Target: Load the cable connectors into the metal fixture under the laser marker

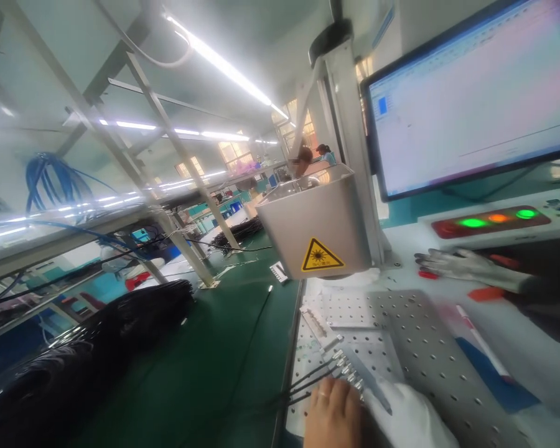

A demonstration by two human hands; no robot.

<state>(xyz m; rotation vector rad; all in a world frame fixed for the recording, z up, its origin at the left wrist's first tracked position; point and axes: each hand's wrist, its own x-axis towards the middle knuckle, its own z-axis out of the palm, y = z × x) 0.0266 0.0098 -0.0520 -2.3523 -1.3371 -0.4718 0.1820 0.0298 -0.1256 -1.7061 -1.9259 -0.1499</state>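
Note:
My left hand (332,412) is bare, with a ring on one finger. It lies at the bottom edge on a row of metal connector tips (344,367), fingers flat on them. Thin black cables (303,382) run left from those tips. They rest on a perforated metal plate (415,336) under a white laser head (317,227) that bears a yellow warning sticker. Something of white fabric (408,417), a glove or a cloth, sits right beside my left hand. My right hand (466,267), in a pale glove with a dark sleeve, lies stretched out on the machine's white base by a small red piece (427,274).
A monitor (471,99) stands at the upper right above a panel with green and orange lights (494,219). Large bundles of black cable (98,348) lie on the green bench (214,361) to the left. A metal rack frame (177,149) crosses overhead. Other people sit far behind.

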